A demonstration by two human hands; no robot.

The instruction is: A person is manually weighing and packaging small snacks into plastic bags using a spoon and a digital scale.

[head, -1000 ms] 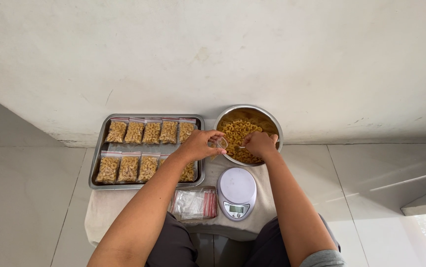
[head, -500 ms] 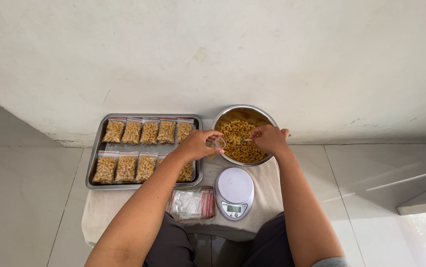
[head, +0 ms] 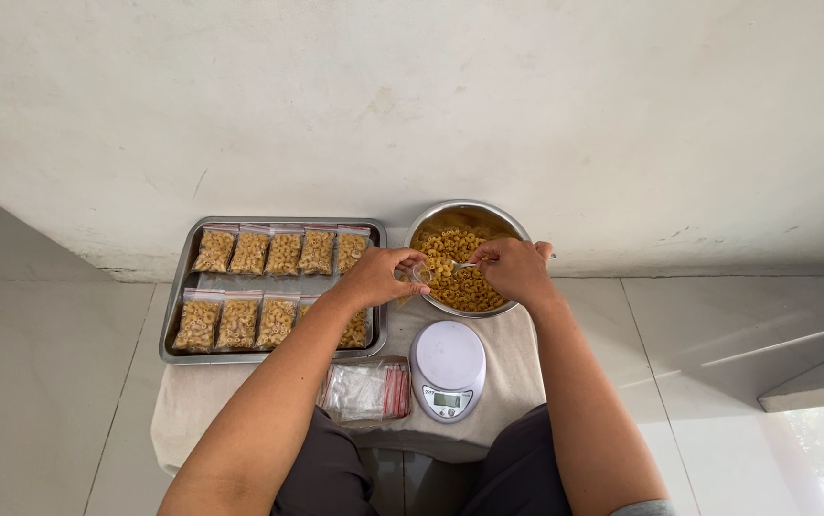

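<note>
My left hand [head: 379, 277] holds a small clear bag [head: 418, 273] open at the left rim of a round steel bowl [head: 467, 212] full of dry elbow macaroni [head: 454, 270]. My right hand [head: 516, 269] is over the bowl, closed on a small spoon [head: 465, 264] whose tip points toward the bag's mouth. Just below the bowl, on the cloth, stands a white digital kitchen scale [head: 447, 368] with nothing on its platform.
A steel tray [head: 175, 315] on the left holds two rows of several filled macaroni bags. A stack of empty clear zip bags [head: 364, 392] lies beside the scale. Everything rests on a cloth-covered small stand [head: 182, 411] against a white wall, over a tiled floor.
My right hand lifted from the macaroni and moved left, bringing the spoon toward the bag. The left hand kept the bag by the bowl's rim.
</note>
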